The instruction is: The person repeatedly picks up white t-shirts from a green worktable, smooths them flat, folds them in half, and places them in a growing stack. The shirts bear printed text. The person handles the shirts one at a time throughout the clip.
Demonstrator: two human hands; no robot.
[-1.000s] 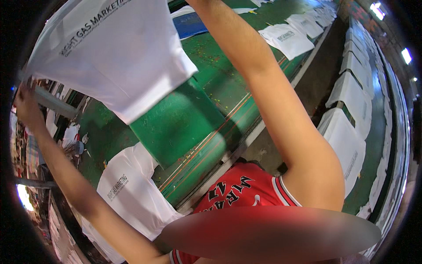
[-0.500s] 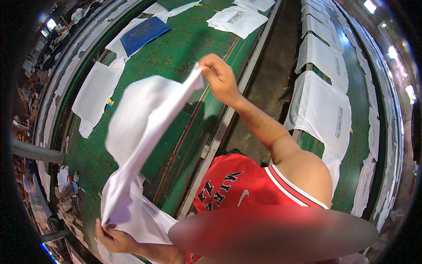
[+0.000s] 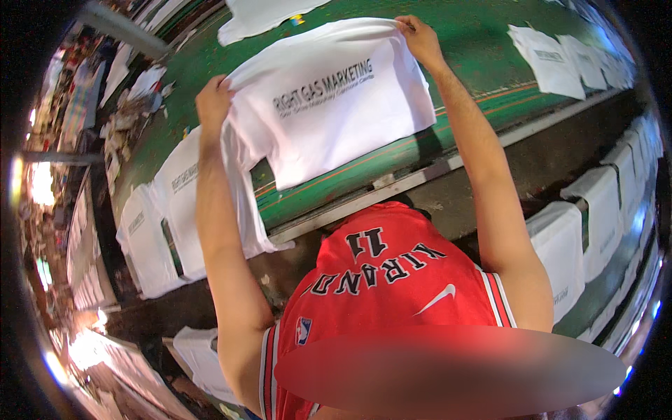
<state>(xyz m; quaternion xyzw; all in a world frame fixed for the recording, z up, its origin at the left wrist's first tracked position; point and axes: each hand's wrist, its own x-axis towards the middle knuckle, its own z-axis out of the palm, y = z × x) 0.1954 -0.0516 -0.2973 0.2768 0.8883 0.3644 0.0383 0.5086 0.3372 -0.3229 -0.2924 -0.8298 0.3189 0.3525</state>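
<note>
And both hands were on the cloth! The left hand (image 3: pixel 214 101) had its fingers curled closed on the left end of a white shirt's (image 3: pixel 329 119) far edge, while the right hand (image 3: pixel 422 40) pinched the right end, thumb against fingers. There was the shirt, spread out over the green table (image 3: pixel 483 63), dark print facing up, lower edge toward the table's near rim; whether all of it touched the tabletop, one could not tell. Toward the table's left end lay two more printed tops (image 3: pixel 183 210), one partly behind the left forearm (image 3: pixel 224 231). Toward its right end, a row of pale garments (image 3: pixel 549 61); on its far side, a white piece (image 3: pixel 262 15) beside a yellow tab (image 3: pixel 297 19). Across the gap from the table's near rim, over on the right, more white cloths (image 3: pixel 558 255) lined up!
</note>
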